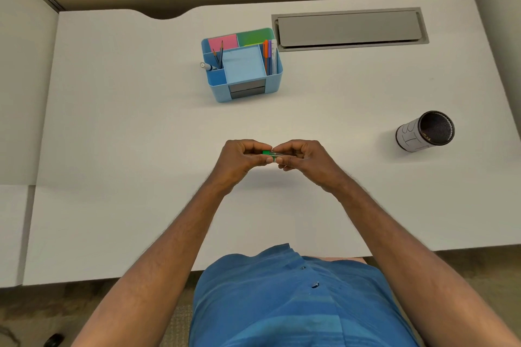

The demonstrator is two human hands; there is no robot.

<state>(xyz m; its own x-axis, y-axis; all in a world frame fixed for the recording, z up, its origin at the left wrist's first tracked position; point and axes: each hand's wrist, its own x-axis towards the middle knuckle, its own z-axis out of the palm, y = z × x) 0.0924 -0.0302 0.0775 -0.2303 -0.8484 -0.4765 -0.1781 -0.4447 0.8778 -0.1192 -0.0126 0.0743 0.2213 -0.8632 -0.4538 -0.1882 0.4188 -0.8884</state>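
Observation:
Both of my hands meet over the middle of the white desk (141, 121), holding a small green pen-like item (267, 153) between them. My left hand (242, 160) pinches its green end with curled fingers. My right hand (303, 160) pinches the clear, thinner part to the right. Most of the item is hidden by my fingers. A blue desk organizer (244, 65) stands farther back, holding pens, brushes and coloured sticky notes.
A black mesh pen cup (425, 131) with a white label lies on its side at the right. A grey cable-tray cover (349, 28) is set into the desk at the back right. Partition walls enclose the desk on three sides.

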